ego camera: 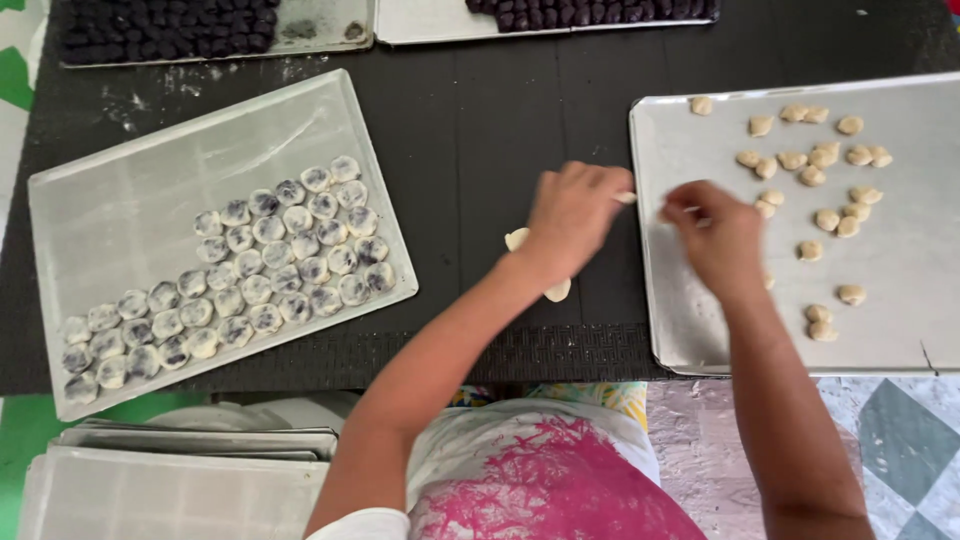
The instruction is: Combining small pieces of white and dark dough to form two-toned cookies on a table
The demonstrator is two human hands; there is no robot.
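My left hand (572,212) hovers over the black mat (480,130) next to the right tray's left rim, fingers pinching a small pale dough piece (625,197). Two more pale dough pieces, one (516,239) beside the wrist and one (558,290) under it, lie on the mat. My right hand (718,235) is over the right metal tray (900,260), fingers curled together near its left side; whether it holds dough is hidden. Several small tan dough pieces (812,175) are scattered across that tray.
A left metal tray (120,215) holds several rows of pale rounds with dark centres (270,260). Two trays of dark balls, one (165,30) at the left and one (590,12) to its right, stand at the far edge. Stacked bare trays (170,480) sit at the lower left.
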